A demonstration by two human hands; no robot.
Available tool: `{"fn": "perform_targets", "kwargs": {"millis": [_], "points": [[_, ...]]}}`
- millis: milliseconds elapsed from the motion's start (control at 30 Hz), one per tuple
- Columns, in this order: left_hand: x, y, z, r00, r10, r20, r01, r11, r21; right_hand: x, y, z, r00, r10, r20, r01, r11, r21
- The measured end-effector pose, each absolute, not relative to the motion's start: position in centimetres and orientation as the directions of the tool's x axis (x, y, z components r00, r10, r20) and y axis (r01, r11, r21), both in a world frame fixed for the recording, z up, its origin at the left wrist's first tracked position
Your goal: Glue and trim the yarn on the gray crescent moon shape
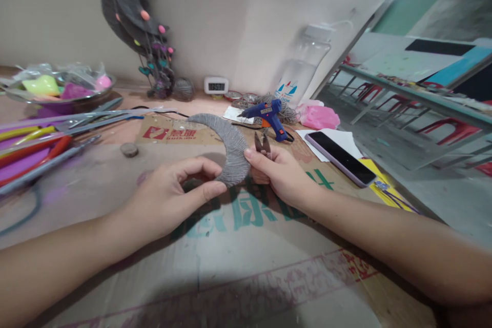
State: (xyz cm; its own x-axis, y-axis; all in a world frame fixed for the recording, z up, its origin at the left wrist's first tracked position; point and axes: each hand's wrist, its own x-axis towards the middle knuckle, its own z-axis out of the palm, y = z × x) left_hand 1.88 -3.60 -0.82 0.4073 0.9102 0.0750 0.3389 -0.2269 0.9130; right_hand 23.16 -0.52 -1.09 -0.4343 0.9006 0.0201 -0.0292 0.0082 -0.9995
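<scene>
A crescent moon wrapped in grey yarn [231, 146] is held up above the cardboard, its upper tip pointing left. The thumb and fingers of my left hand [184, 189] pinch its lower end. My right hand [279, 169] is closed round a pair of small cutting pliers [263, 143], jaws upward and a little apart; their handles are hidden in the palm. The right thumb also touches the crescent's outer edge. Just behind the hands lies a blue hot glue gun [267, 115], its nozzle to the left.
Printed cardboard [246, 256] covers the table. Pliers and scissors [42, 148] lie at left below a metal bowl [57, 100]. A decorated moon hanging [134, 15], small clock [216, 85], water bottle [298, 69] and pink packet [318, 115] stand at the back. A phone [340, 158] lies right.
</scene>
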Motion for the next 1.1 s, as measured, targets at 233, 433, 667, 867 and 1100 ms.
{"fn": "perform_targets", "kwargs": {"millis": [233, 433, 667, 867, 1100], "points": [[1.90, -3.75, -0.87, 0.411, 0.911, 0.022, 0.358, -0.184, 0.915, 23.22, -0.23, -1.42, -0.427, 0.904, 0.017, -0.091, -0.024, -0.996], [1.75, -3.87, -0.76, 0.408, 0.913, 0.001, 0.405, -0.182, 0.896, 23.20, -0.26, -1.38, -0.423, 0.906, 0.017, -0.080, -0.018, -0.997], [2.06, -3.84, -0.54, 0.425, 0.905, -0.015, 0.383, -0.165, 0.909, 23.02, -0.49, -1.18, -0.404, 0.914, 0.021, -0.066, -0.006, -0.998], [2.03, -3.66, -0.69, 0.419, 0.908, 0.005, 0.374, -0.178, 0.910, 23.02, -0.61, -1.10, -0.424, 0.905, 0.025, -0.036, 0.010, -0.999], [1.92, -3.79, -0.64, 0.449, 0.894, 0.017, 0.370, -0.203, 0.907, 23.15, -0.46, -1.19, -0.413, 0.910, 0.028, -0.054, 0.006, -0.999]]}}
